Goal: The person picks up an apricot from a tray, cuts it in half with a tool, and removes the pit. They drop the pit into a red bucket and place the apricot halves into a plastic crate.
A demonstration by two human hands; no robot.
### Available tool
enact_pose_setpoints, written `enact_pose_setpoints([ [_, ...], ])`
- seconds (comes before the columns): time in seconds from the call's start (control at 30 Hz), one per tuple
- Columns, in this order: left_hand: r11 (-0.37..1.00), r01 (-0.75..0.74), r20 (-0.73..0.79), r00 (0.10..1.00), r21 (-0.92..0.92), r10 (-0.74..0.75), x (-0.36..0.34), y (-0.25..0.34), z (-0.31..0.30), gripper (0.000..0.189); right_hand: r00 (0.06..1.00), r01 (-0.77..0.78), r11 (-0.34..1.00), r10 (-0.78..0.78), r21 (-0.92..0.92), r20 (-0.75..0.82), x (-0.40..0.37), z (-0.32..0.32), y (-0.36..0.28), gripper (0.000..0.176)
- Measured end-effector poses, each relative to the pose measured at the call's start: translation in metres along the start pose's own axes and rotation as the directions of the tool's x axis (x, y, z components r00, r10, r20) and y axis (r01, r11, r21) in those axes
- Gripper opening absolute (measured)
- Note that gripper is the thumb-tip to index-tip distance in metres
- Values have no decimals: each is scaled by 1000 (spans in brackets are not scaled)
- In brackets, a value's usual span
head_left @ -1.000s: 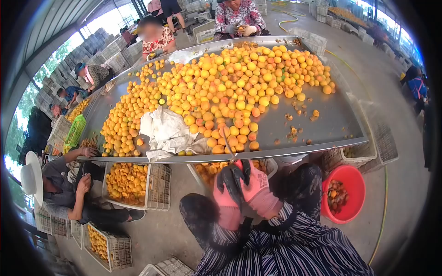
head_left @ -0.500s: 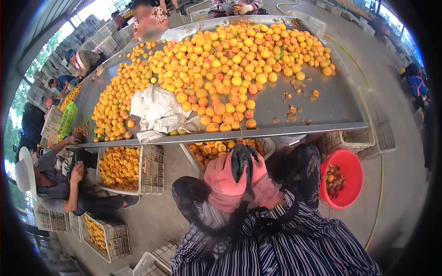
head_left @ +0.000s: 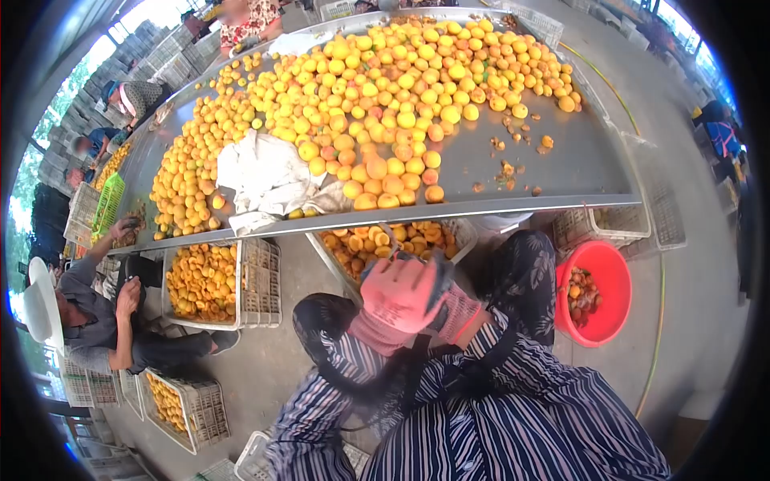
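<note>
My left hand (head_left: 399,295), in a pink glove, is raised over my lap with its back toward me. My right hand (head_left: 451,309), gloved in pink and dark grey, is partly behind it and touches it. Blur and overlap hide the fingertips and anything between them. Just beyond both hands, a crate of halved orange fruit (head_left: 423,237) stands under the table's front edge. Whole yellow-orange fruit (head_left: 377,104) is heaped on the metal table (head_left: 545,168), beside a crumpled white cloth (head_left: 261,180).
A red bucket (head_left: 613,301) with fruit scraps stands at my right. At left, a co-worker in a white hat (head_left: 42,305) sits near a crate of halved fruit (head_left: 200,284). Other people are beyond the table. A yellow hose (head_left: 659,337) runs along the floor at right.
The view has shifted slightly. My left hand has turned and now covers more of my right hand, and both look blurred. The co-worker across the table has leaned or moved slightly.
</note>
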State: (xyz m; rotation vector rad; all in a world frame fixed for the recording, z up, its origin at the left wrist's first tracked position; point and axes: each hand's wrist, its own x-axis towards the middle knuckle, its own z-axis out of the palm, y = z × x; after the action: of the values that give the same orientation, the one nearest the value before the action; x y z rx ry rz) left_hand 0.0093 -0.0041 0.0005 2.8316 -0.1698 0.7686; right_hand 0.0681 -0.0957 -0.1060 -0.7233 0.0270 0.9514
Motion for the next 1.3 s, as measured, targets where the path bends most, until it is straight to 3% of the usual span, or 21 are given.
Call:
enact_pose_setpoints([
  [0.1, 991, 106, -205, 971, -84, -121, -2, -9, 23, 39, 999, -36, 999, 36, -35, 5, -1, 14, -16, 32],
  [0.13, 710, 335, -262, 764, -619, -589, 0, -5, 31, 35, 998, -54, 997, 55, -48, 5, -2, 21, -21, 32],
  [0.17, 157, 273, -25, 431, -949, -902, 0, -4, 36, 32, 999, -53, 997, 54, -52, 9, -5, 28, -27, 32],
  [0.23, -218, 245, 289, 311, -945, -905, -1, -11, 16, 34, 937, -280, 960, 277, 21, -214, -17, 48, -42, 24],
  [0.3, 295, 443, -31, 512, -847, -858, -33, -31, 50, 40, 925, -282, 959, 275, 13, -262, -22, 49, -37, 27],
  [0.33, 298, 441, -38, 509, -847, -860, -43, -41, 60, 40, 960, -223, 965, 193, -136, -202, -22, 44, -33, 27],
  [0.4, -422, 111, 430, 392, -900, -813, -57, -56, 70, 45, 948, -266, 954, 233, -140, -214, -16, 39, -29, 26],
  [0.43, -419, 109, 426, 387, -902, -818, -56, -58, 66, 45, 948, -271, 952, 238, -142, -210, 3, 15, -9, 26],
  [0.47, -528, 92, 522, 359, -845, -773, -52, -57, 58, 48, 973, 204, 806, -228, -556, 27, 32, -26, 24, 27],
  [0.5, -629, 72, 612, 336, -774, -716, -47, -54, 47, 50, 754, 617, 331, -511, -714, 414, 47, -49, 39, 27],
  [0.57, -593, 171, 617, 213, -787, -758, -35, -42, 32, 55, 840, 536, 358, -315, -765, 441, 32, -21, 3, 29],
  [0.63, -670, 236, 694, 431, -704, -577, -53, -39, 51, 51, 718, 560, -253, -325, -789, 615, 30, -3, -4, 34],
  [0.67, -561, 285, 614, 540, -777, -576, -58, -35, 58, 44, 865, 479, -156, -86, -864, 495, 34, 0, -12, 44],
  [0.8, -291, 393, 484, 613, -872, -625, -45, 1, 31, 44, 980, 154, 441, -185, -884, 79, 24, 25, -13, 42],
  [0.83, -293, 394, 487, 613, -871, -622, -44, 3, 32, 44, 980, 152, 441, -186, -885, 75, 21, 29, -17, 42],
  [0.9, -561, 190, 543, 615, -806, -572, -42, 8, 30, 39, 907, 97, -62, -405, -993, 114, 13, 40, -29, 38],
  [1.0, -622, 300, 681, 452, -724, -576, -43, 19, 21, 36, 951, 55, -141, -294, -988, 95, 3, 58, -61, 44],
  [1.1, -672, 192, 673, 449, -715, -588, -43, 12, 27, 34, 960, 76, -276, -239, -958, 145, -8, 66, -81, 47],
  [1.17, -731, 95, 677, 472, -676, -565, -34, 14, 14, 33, 709, 638, 443, -657, -629, 256, -6, 59, -83, 42],
  [1.2, -776, 101, 710, 491, -622, -505, -33, 12, 7, 34, 860, 506, 806, -442, -309, 256, -12, 64, -99, 32],
  [1.3, -786, 133, 711, 535, -604, -456, -31, 15, 9, 39, 875, 430, 897, -386, -104, 294, -26, 68, -106, 24],
])
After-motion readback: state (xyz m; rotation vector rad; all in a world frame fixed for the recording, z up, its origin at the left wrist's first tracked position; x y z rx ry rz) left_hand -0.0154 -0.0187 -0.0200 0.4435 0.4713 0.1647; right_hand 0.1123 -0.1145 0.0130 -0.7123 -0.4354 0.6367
